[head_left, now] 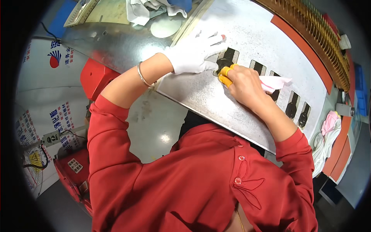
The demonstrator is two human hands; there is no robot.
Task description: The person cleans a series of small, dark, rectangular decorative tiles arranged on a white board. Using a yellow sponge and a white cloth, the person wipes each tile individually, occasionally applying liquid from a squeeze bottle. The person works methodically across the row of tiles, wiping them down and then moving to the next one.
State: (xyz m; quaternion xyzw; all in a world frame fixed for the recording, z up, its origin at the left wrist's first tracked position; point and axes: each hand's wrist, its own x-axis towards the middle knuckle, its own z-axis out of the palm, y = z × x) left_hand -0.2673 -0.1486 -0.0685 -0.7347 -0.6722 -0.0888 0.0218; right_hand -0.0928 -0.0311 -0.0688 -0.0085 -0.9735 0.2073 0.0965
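My left hand [197,52], in a white glove, lies on the light work board [205,91] with its fingers stretched out. Its thumb reaches the edge of a flat black part with meshed sides [230,56]. My right hand [245,83] wears yellow finger cots [225,77] and has its fingers curled together at the near end of that same part. A pink-and-white cloth [276,82] sticks out from under the right palm, gripped by the rear fingers. Beyond this hand lie several similar black parts [292,105] in a row, partly hidden by the cloth.
A brown rack with rows of gold-coloured pins [309,29] runs along the far right. White cloths [145,9] and a pale round disc [166,28] lie at the back left. A red stool [96,79] stands left of the table. More cloths [328,135] hang at right.
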